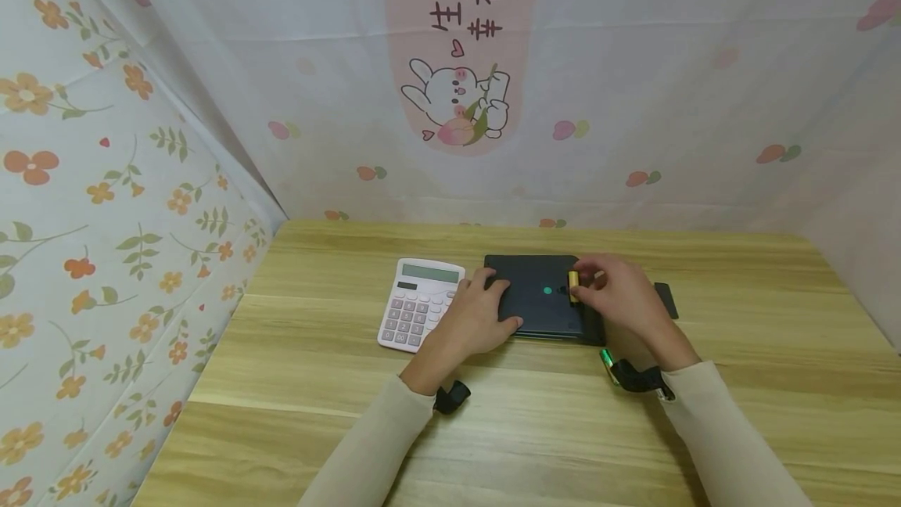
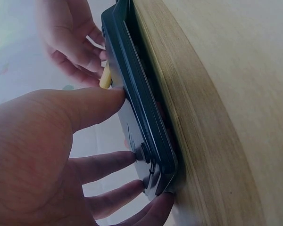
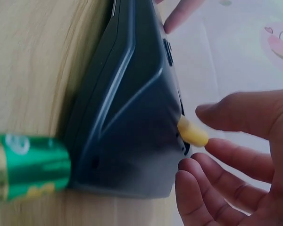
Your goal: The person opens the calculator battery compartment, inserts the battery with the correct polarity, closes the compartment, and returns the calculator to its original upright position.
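Note:
A dark, flat device (image 1: 524, 300) lies back side up on the wooden table, with a small slot on its right side. My left hand (image 1: 473, 314) rests on its left part, fingers spread and thumb at the near edge. At the slot, my right hand (image 1: 622, 292) pinches a yellow battery (image 1: 573, 286) between thumb and index finger. In the right wrist view, the yellow battery (image 3: 193, 133) sticks up at a slant from the slot, its inner end hidden. A green and gold battery (image 3: 33, 167) lies on the table beside the device.
A white calculator (image 1: 404, 319) with grey keys lies left of the device, partly behind my left hand. The small dark cover (image 1: 665, 300) sits to the right, beyond my right wrist. A printed cloth (image 1: 598, 61) hangs behind the table (image 1: 521, 429).

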Action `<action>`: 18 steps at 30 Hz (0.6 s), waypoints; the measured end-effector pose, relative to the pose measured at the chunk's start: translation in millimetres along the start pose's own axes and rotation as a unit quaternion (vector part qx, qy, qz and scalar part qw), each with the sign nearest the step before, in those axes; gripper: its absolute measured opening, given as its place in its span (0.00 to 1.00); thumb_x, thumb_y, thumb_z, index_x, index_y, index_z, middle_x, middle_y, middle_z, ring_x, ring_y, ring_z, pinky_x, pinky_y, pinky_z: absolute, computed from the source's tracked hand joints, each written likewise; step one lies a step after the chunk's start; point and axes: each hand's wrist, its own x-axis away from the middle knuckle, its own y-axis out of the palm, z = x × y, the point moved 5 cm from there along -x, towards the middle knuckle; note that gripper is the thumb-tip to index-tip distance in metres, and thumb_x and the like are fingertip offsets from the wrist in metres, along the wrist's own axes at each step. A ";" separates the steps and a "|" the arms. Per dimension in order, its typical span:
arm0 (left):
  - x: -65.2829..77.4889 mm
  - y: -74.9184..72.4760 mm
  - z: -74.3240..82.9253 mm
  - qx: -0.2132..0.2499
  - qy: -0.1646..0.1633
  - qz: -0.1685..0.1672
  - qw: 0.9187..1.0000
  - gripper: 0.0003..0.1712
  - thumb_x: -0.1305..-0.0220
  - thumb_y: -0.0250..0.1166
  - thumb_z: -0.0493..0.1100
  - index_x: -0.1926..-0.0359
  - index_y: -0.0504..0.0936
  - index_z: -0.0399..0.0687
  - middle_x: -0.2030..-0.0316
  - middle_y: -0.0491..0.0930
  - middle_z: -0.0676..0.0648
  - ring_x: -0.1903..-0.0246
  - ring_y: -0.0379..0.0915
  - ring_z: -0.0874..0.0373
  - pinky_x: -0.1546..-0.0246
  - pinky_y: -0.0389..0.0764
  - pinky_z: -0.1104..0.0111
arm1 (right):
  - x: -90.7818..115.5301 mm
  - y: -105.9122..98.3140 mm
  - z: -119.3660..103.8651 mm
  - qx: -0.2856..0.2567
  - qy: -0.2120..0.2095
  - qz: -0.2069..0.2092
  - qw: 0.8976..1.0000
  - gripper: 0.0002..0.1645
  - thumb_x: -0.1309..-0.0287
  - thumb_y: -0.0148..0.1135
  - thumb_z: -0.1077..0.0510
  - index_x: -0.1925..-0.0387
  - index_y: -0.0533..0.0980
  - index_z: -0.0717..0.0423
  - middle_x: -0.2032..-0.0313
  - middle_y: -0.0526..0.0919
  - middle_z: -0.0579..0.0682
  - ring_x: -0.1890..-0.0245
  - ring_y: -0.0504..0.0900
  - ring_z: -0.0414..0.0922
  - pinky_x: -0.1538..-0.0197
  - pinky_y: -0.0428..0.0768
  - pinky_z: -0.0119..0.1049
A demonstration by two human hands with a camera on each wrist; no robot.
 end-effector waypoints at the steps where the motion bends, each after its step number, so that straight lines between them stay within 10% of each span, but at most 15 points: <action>1: 0.1 0.0 0.1 0.001 0.000 0.001 1.000 0.37 0.24 0.71 0.55 0.22 0.77 0.44 0.19 0.63 0.37 0.27 0.67 0.36 0.28 0.73 0.48 | 1.0 -0.9 -0.3 0.000 -0.002 -0.001 1.000 0.23 0.32 0.76 0.59 0.40 0.84 0.66 0.50 0.87 0.61 0.56 0.89 0.58 0.53 0.86 0.59; 18: 0.3 0.0 0.3 -0.001 -0.005 -0.003 1.000 0.38 0.24 0.71 0.56 0.22 0.76 0.45 0.19 0.63 0.38 0.27 0.67 0.36 0.28 0.73 0.48 | 15.3 -0.7 -3.3 0.075 -0.078 -0.056 0.993 0.40 0.35 0.81 0.52 0.29 0.77 0.66 0.28 0.74 0.69 0.56 0.86 0.54 0.47 0.85 0.61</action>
